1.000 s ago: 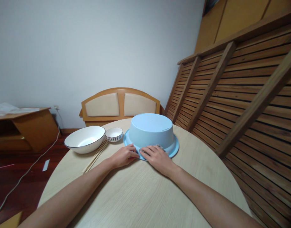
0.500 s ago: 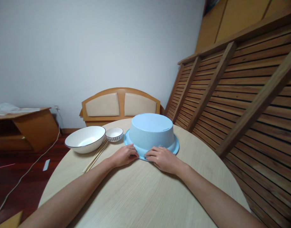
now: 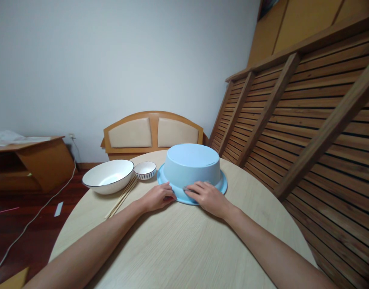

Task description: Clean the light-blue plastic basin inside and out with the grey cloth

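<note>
A light blue plastic basin [image 3: 192, 170] rests upside down on the round table, its wide rim against the tabletop. My left hand [image 3: 158, 196] grips the near left part of that rim, fingers curled round the edge. On the near side, just above the rim, my right hand [image 3: 208, 198] presses a small grey cloth-like piece [image 3: 185, 188] against the basin wall. Most of this piece is hidden under the fingers, so its exact kind does not show.
Left of the basin stand a small patterned bowl [image 3: 145, 170] and a large white bowl [image 3: 108, 176] with a dark rim. Several wooden chopsticks [image 3: 121, 198] lie beside them on the pale round table [image 3: 172, 249]. A slatted wooden panel [image 3: 292, 120] leans at the right.
My right hand has shifted slightly up and to the right along the basin wall, with the grey piece under its fingers. My left hand and the basin stay in place.
</note>
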Demonstrator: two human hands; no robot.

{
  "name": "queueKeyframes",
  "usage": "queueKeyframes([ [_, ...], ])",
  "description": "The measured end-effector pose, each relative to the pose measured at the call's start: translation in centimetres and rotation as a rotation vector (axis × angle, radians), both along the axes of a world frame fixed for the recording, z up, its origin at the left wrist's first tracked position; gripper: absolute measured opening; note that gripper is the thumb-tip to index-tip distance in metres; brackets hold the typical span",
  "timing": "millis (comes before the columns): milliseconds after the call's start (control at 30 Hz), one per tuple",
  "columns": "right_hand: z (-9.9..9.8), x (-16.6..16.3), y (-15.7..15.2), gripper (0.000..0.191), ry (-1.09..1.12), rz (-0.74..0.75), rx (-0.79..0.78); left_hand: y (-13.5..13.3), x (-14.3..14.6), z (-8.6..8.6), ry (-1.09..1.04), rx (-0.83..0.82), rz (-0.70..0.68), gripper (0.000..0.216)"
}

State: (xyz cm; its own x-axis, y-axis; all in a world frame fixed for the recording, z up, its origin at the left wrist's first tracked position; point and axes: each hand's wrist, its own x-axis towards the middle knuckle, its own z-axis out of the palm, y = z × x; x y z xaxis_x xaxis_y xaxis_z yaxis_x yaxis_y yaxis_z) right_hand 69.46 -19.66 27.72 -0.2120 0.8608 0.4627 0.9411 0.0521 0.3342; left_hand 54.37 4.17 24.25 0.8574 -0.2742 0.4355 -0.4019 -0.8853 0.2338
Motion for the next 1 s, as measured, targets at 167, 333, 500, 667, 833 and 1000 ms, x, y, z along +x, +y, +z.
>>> queueKeyframes([
  [167,0.3,-0.5,0.2,0.019,0.019,0.026,-0.107,0.0,0.0,0.1,-0.008,-0.018,-0.012,0.019],
  [333,0.7,1.6,-0.4,0.037,0.065,-0.096,0.241,0.0,-0.1,0.1,0.023,-0.012,0.0,0.021],
  [500,0.2,2.2,-0.9,0.046,0.046,-0.119,0.252,0.0,-0.1,0.1,0.017,-0.011,0.007,0.021],
  [667,0.0,0.8,-0.5,0.034,-0.015,0.03,-0.083,-0.2,-0.2,0.2,0.003,-0.006,0.008,0.021],
  [833,0.4,1.3,-0.7,0.038,0.029,-0.021,0.028,-0.1,-0.2,0.2,-0.008,0.013,0.002,0.022],
  [1000,0.3,3.0,-1.0,0.049,0.108,-0.107,0.331,0.0,-0.2,0.0,-0.004,0.027,0.001,0.023],
])
